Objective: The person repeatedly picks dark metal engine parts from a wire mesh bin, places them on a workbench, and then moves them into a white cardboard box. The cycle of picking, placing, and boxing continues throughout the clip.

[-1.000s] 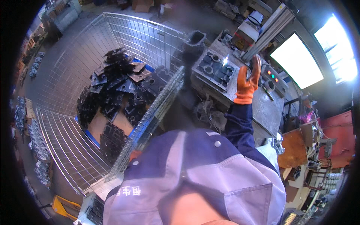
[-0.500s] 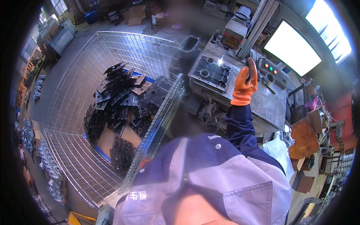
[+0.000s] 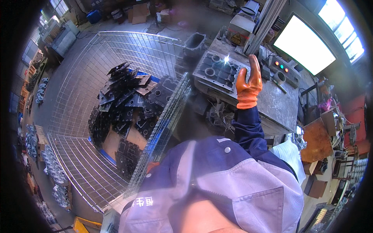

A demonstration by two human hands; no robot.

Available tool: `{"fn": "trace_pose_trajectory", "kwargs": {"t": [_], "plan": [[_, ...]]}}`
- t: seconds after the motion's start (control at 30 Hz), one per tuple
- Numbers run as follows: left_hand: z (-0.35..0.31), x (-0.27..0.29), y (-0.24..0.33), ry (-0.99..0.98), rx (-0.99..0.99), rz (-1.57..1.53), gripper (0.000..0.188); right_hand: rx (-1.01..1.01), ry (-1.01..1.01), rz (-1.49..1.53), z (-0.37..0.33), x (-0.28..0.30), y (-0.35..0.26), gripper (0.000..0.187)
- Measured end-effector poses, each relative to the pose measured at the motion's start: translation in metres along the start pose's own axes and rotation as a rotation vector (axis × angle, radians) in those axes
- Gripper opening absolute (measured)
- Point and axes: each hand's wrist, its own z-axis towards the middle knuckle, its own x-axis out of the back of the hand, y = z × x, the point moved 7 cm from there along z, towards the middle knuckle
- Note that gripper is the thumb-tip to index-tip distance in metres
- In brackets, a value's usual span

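Observation:
My right hand (image 3: 249, 86), in an orange glove, stands at the right edge of a flat metal plate (image 3: 199, 72) with round holes. Its fingers stretch upward and the thumb is spread from them; nothing shows in its grasp. The thumb is close to the plate's edge; I cannot tell if they touch. A bright white spot shines on the dark part of the plate. Of my left hand (image 3: 152, 166) only a small orange patch shows low beside the wire cage, its fingers hidden.
A wire mesh cage (image 3: 74, 155) on the left holds stacked dark metal plates (image 3: 130, 103). The workbench (image 3: 279, 108) carries a control box (image 3: 285, 70) with lit buttons, a metal column (image 3: 264, 29), a box (image 3: 239, 31) and a lit screen (image 3: 305, 44).
My right hand has shifted a little left, closer to the plate, and the gap between thumb and fingers has widened. The view has shifted slightly. The bright spot still shows.

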Motion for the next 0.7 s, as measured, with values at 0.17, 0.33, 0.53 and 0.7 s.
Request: {"fn": "trace_pose_trajectory", "kwargs": {"t": [0.17,0.33,0.53,0.7], "plan": [[-0.004,-0.007,0.004,0.0,0.003,0.005,0.041,0.063,0.107,-0.054,0.009,0.014,0.002,0.048],[-0.01,-0.018,0.007,0.0,0.004,0.011,0.04,0.064,0.079,-0.065,0.012,0.022,0.013,0.046],[-0.016,-0.029,0.019,0.006,0.008,0.015,0.04,0.034,0.051,0.03,0.017,0.024,0.018,0.046],[-0.023,-0.037,0.031,0.004,0.021,0.007,0.04,0.108,-0.011,0.006,0.026,0.028,0.01,0.045]]}}
